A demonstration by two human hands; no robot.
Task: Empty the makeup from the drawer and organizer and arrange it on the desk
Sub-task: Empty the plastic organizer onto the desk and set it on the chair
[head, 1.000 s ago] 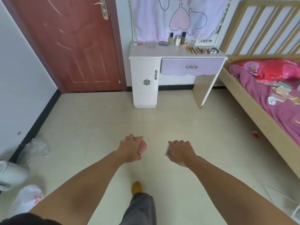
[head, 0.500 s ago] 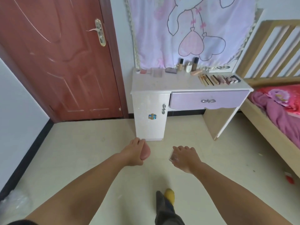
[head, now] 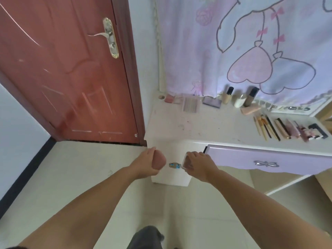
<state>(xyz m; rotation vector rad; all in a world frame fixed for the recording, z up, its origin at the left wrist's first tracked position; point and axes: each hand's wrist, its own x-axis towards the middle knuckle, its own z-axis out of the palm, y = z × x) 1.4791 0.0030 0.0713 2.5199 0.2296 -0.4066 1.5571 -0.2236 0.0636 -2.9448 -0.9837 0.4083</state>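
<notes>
Pink sponge [head: 159,161] cupped in left hand [head: 146,165], clear compact [head: 186,162] gripped in right hand [head: 199,166], both hands outstretched.

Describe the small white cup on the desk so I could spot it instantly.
Start at the white dressing desk under the lilac cartoon curtain. Along its back edge, two tall beige foundation bottles with dark caps stand upright. The small white cup sits between them, the only short, rounded, all-white thing there.

Desk [head: 197,126] nearer — both hands [head: 143,165] now at its front edge
</notes>
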